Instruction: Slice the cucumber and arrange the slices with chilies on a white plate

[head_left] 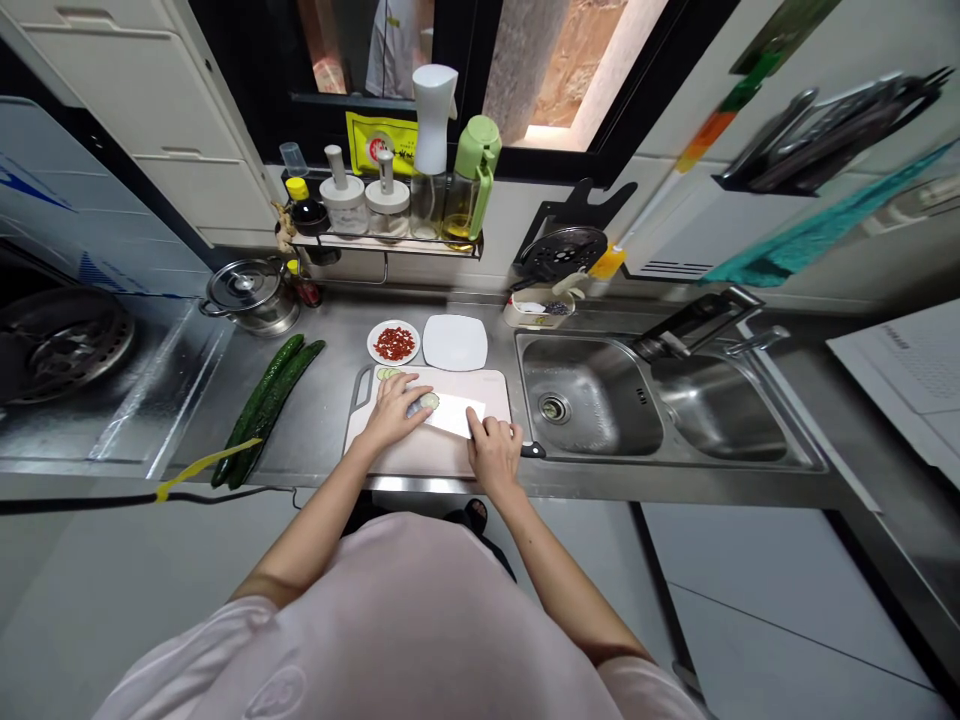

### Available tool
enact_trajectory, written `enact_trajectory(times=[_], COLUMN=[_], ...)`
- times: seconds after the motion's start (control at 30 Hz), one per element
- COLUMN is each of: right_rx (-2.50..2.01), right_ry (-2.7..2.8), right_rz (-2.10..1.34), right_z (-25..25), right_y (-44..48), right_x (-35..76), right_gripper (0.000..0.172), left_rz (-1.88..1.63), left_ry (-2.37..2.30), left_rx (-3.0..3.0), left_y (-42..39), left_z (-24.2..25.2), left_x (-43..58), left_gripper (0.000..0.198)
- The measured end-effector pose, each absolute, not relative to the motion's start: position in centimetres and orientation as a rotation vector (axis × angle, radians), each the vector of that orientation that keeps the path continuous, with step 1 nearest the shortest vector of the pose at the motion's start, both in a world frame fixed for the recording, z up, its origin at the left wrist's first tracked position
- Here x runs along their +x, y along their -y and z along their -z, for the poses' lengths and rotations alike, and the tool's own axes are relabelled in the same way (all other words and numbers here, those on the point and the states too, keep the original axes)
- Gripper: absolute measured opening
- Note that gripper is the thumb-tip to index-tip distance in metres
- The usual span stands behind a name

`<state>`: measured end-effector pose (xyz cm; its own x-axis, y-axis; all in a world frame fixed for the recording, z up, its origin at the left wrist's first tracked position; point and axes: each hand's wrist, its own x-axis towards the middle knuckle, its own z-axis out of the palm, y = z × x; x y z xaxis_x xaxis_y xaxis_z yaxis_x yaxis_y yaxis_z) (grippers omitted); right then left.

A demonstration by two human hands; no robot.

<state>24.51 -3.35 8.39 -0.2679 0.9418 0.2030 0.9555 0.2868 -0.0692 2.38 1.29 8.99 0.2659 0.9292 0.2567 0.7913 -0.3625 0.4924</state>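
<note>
A pale pink cutting board (427, 452) lies on the steel counter in front of me. My left hand (391, 408) rests on the board with fingers curled over a piece of cucumber (428, 401) at its fingertips. My right hand (493, 450) is closed round the handle of a broad cleaver (454, 413), whose flat blade lies across the board right beside the cucumber piece. A few cut cucumber slices (388, 373) lie at the board's far left corner.
Two whole cucumbers (268, 405) lie left of the board. Behind it stand a small dish of red chilli (394, 342) and a white square plate (454, 342). A double sink (637, 400) is at the right, a lidded pot (247, 293) and stove at the left, a condiment shelf (386, 240) behind.
</note>
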Motion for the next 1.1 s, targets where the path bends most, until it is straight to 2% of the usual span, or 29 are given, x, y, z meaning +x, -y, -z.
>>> enact_trajectory(times=[0.17, 0.3, 0.47, 0.6, 0.8, 1.1], right_rx=[-1.772, -1.817, -1.932, -2.030, -2.078, -2.077], right_ry=[2.361, 2.381, 2.387, 2.367, 2.353, 2.337], right_rz=[0.093, 0.081, 0.051, 0.018, -0.011, -0.034], right_z=[-8.2, -7.4, -6.0, -5.1, -5.0, -5.0], right_y=[3.3, 3.3, 3.3, 3.3, 3.2, 3.4], right_x=[24.5, 24.8, 26.0, 26.8, 26.7, 26.5], right_gripper=[0.048, 0.047, 0.047, 0.045, 0.045, 0.045], left_rz=[-0.784, -0.905, -1.047, -1.012, -0.815, -0.692], left_ry=[-1.538, -1.568, -1.790, -1.935, -2.095, -2.217], left_rx=[2.235, 2.064, 1.590, 1.301, 1.344, 1.508], left_y=[-1.3, -1.1, -2.0, -3.8, -7.2, -8.9], left_z=[-9.0, -8.3, -4.8, -1.5, 0.3, 0.5], left_x=[2.7, 3.2, 2.1, 0.4, -0.4, 0.0], left_gripper=[0.032, 0.019, 0.017, 0.016, 0.014, 0.022])
